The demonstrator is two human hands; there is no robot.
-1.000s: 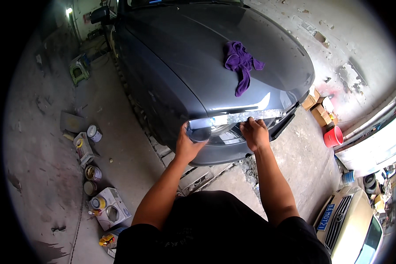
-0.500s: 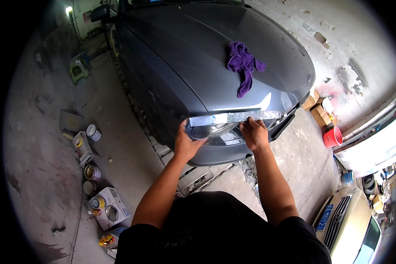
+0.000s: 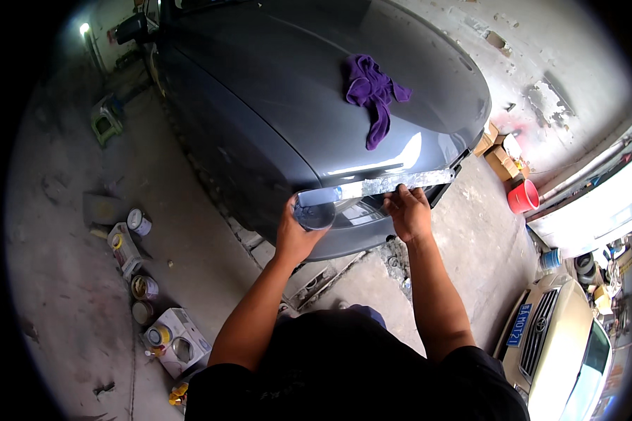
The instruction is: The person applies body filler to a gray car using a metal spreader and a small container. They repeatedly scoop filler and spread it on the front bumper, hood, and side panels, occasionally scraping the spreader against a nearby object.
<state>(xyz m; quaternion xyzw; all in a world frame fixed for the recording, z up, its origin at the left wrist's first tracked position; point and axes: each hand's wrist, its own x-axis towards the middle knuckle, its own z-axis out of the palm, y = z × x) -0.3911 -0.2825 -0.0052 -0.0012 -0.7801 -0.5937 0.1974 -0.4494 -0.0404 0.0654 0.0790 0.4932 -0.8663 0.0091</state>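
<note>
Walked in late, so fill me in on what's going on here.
A person stands at the front of a dark grey car. Their left hand grips a clear cup with something dark in it. Their right hand holds a long, flat, smeared stick, its left end at the cup's mouth; whether it touches the rim is hard to tell. A purple cloth lies crumpled on the hood.

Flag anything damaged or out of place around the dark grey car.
The rough white wall at upper right looks damaged: its surface has broken away in patches. A crumpled purple cloth lies loose on the glossy dark grey hood, perhaps misplaced.
</note>
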